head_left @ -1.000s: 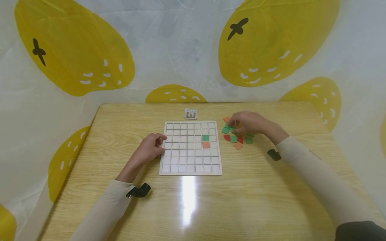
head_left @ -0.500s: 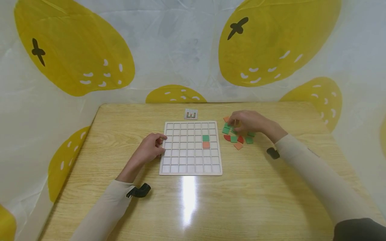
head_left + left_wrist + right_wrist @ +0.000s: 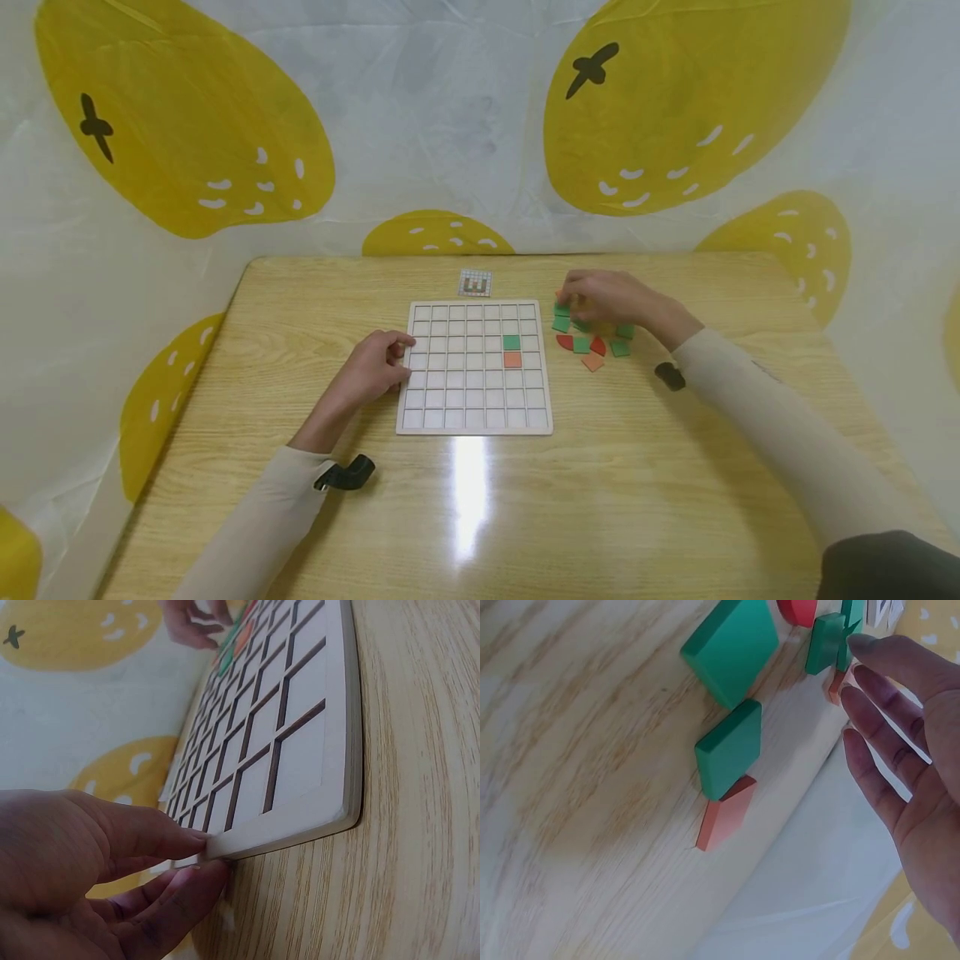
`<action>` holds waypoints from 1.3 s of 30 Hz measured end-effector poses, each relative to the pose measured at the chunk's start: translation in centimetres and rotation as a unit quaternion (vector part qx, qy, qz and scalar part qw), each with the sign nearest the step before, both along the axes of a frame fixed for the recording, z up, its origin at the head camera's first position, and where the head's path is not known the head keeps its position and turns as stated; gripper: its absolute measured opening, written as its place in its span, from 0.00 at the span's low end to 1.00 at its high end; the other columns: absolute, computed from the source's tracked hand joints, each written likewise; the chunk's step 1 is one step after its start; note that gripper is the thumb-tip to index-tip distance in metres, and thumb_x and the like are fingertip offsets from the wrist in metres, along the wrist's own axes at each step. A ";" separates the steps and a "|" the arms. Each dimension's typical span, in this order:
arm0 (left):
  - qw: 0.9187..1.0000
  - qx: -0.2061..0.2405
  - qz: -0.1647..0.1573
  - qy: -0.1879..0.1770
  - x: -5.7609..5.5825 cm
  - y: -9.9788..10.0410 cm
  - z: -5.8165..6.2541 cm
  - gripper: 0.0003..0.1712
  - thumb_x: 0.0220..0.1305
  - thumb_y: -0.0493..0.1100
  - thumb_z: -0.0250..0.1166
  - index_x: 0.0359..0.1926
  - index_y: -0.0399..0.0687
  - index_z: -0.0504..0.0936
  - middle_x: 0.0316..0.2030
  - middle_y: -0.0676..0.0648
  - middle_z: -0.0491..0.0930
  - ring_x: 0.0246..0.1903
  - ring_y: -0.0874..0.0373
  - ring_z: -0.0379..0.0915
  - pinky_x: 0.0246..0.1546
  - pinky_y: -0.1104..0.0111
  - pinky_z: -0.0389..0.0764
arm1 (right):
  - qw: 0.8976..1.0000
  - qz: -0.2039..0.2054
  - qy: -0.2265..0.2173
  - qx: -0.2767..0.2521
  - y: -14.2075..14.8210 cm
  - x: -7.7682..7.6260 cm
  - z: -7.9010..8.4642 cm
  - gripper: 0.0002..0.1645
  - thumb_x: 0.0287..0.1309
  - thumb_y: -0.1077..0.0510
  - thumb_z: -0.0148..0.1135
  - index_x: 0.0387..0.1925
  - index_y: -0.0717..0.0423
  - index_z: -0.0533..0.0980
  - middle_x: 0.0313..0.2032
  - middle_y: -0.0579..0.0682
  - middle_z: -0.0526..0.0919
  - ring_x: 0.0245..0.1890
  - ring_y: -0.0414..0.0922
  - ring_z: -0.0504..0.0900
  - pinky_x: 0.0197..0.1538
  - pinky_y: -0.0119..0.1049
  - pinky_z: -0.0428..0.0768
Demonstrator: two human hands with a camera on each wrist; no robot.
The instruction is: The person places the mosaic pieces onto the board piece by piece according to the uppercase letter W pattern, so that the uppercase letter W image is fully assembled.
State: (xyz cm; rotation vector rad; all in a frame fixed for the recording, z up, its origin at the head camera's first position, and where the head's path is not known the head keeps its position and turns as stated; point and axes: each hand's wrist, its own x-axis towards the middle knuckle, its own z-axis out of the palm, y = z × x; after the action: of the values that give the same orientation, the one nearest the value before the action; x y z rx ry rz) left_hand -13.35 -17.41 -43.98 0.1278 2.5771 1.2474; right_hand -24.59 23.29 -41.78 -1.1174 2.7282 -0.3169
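My left hand (image 3: 369, 367) rests at the left edge of a pale square grid board (image 3: 475, 430), its thumb and index fingertips touching that edge apart from each other. In the left wrist view the board's rim (image 3: 337, 750) lies flat on the table. One green tile (image 3: 512, 342) and one orange tile (image 3: 512, 359) sit in neighbouring cells on the board's right side. Over a loose group of tiles right of the board hovers my right hand (image 3: 611, 298). Its thumb and fingers are spread near a green tile (image 3: 826, 643) and an orange tile (image 3: 836, 687); whether they touch is unclear.
Behind the board lies a small pattern card (image 3: 476, 283). Loose tiles include red quarter-circles (image 3: 565, 342), green squares (image 3: 620, 348) and an orange square (image 3: 592, 362). The wooden table (image 3: 637, 500) meets a lemon-patterned cloth (image 3: 450, 125) at its back.
My right hand has shifted slightly left and away from me over the far tiles. The left hand and the board have stayed in place.
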 end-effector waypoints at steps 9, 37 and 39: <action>1.000 -0.006 -0.004 0.007 0.1 0.0 0.0 0.28 0.57 0.26 0.67 0.60 0.34 0.78 0.44 0.38 0.70 0.37 0.49 0.71 0.27 0.66 0.80 | 0.999 0.011 0.019 0.026 -0.4 -0.1 -0.3 0.17 0.59 0.61 0.71 0.50 0.47 0.86 0.46 0.47 0.81 0.38 0.42 0.80 0.37 0.44 0.81; 1.000 -0.014 -0.005 0.003 0.2 -0.1 0.0 0.28 0.58 0.26 0.67 0.61 0.35 0.78 0.45 0.38 0.71 0.34 0.50 0.72 0.27 0.66 0.80 | 0.999 -0.026 0.025 0.032 -0.1 0.3 -0.1 0.16 0.51 0.51 0.79 0.42 0.49 0.87 0.42 0.45 0.81 0.40 0.45 0.83 0.40 0.50 0.83; 1.000 -0.013 -0.006 0.003 0.2 -0.1 0.0 0.28 0.58 0.26 0.67 0.61 0.35 0.78 0.45 0.38 0.71 0.34 0.50 0.72 0.27 0.66 0.80 | 0.999 -0.020 0.018 0.026 -0.1 0.3 -0.1 0.16 0.51 0.52 0.79 0.42 0.49 0.87 0.43 0.46 0.82 0.40 0.45 0.83 0.41 0.50 0.83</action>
State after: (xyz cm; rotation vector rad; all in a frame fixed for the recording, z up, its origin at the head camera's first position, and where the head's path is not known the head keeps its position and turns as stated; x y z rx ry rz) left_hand -13.18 -17.46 -43.97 0.1413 2.5928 1.2097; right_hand -24.33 23.15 -41.90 -1.0669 2.7769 -0.2314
